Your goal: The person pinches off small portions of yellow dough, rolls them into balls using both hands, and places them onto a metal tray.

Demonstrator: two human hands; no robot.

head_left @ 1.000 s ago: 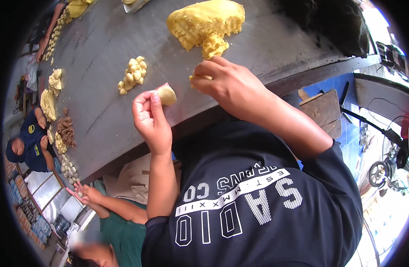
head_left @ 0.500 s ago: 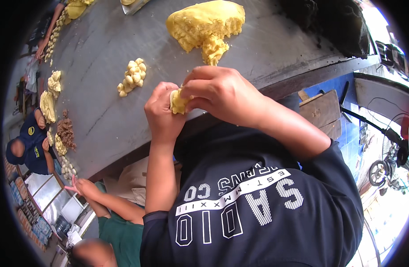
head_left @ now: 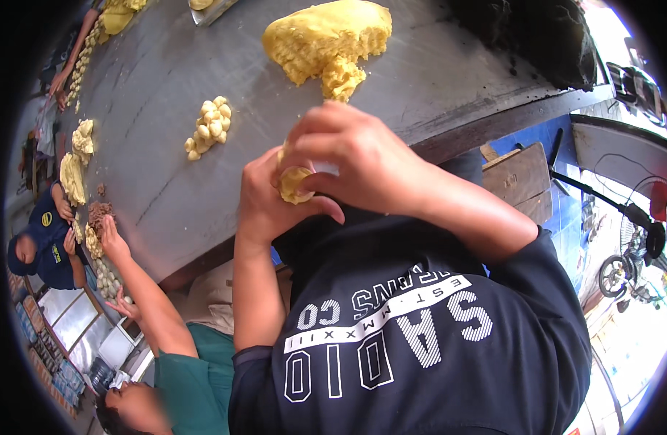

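A small cupped piece of yellow dough [head_left: 293, 185] sits between my hands above the table's near edge. My left hand [head_left: 257, 190] is curled around it. My right hand [head_left: 351, 148] closes over it from the other side, its thumb and fingertips pressing into the dough. Beyond them lies a large lump of yellow dough [head_left: 326, 32], with a torn, rough chunk [head_left: 342, 78] trailing from its near side. Left of my hands rests a small heap of pale, smooth balls [head_left: 213, 125].
A grey tabletop [head_left: 159, 167] stretches left and away. Dark material [head_left: 529, 36] lies at the far right. At left, co-workers handle dough pieces [head_left: 72, 177], a brown crumbly mass [head_left: 99, 213] and pale balls [head_left: 110, 279]. A tray corner [head_left: 214, 12] shows at the top.
My right hand has shifted down and farther over the dough, which now looks more hollowed. The co-worker in green has stretched a hand out to the brown mass.
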